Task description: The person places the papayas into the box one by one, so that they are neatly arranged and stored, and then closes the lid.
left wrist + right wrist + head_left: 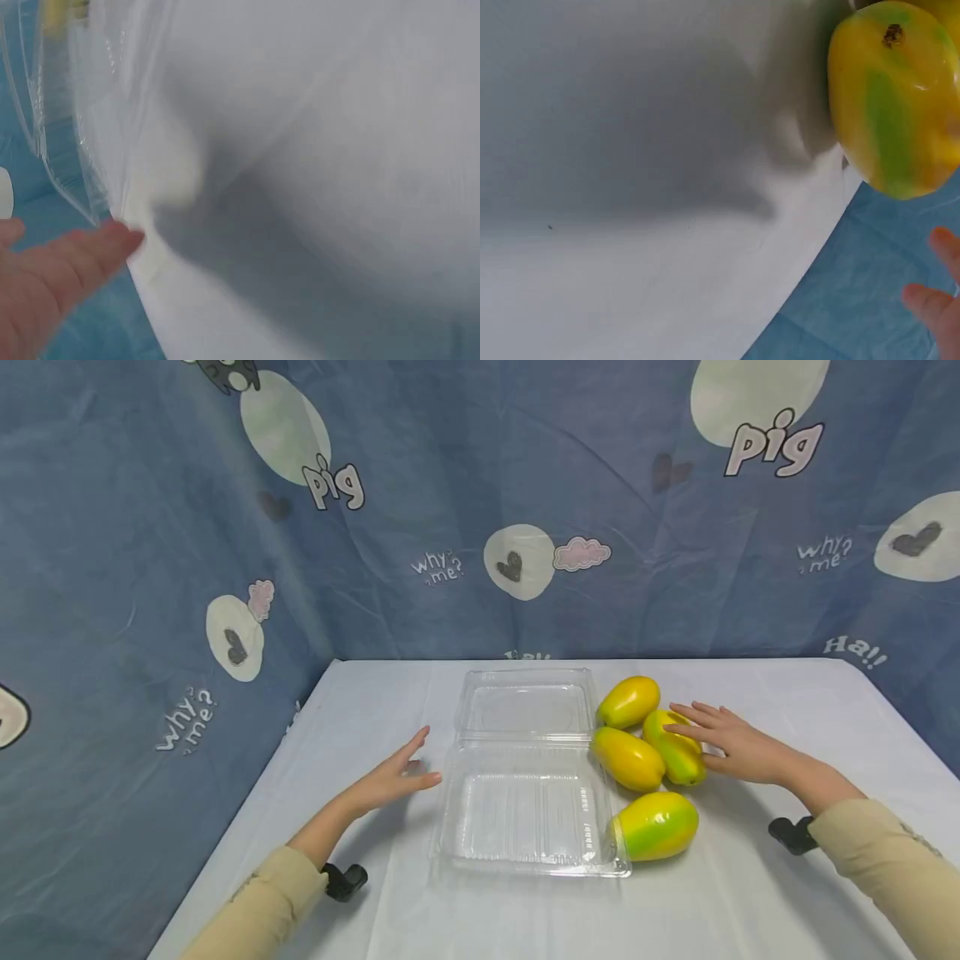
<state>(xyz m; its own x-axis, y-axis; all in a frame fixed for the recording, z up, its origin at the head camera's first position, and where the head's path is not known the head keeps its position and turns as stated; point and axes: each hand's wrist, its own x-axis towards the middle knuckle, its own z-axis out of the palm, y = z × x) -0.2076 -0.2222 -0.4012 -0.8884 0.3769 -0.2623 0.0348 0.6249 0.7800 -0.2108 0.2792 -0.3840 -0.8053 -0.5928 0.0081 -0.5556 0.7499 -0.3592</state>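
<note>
White tablecloth (375, 893), blue cartoon backdrop (112, 568). Clear plastic box (525, 810) lies open at centre, 4 mangoes (628, 758) just to its right. My left hand (390, 781) flat, fingers straight, beside box, holding nothing. My right hand (738, 745) flat, fingertips touching the far-right mango (678, 752).

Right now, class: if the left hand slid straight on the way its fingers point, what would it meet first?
Probably the clear plastic container: the left hand points at its near left edge, though depth is uncertain.

Head view looks down across the table (750, 893); 2 wrist views sit close over its cloth.
</note>
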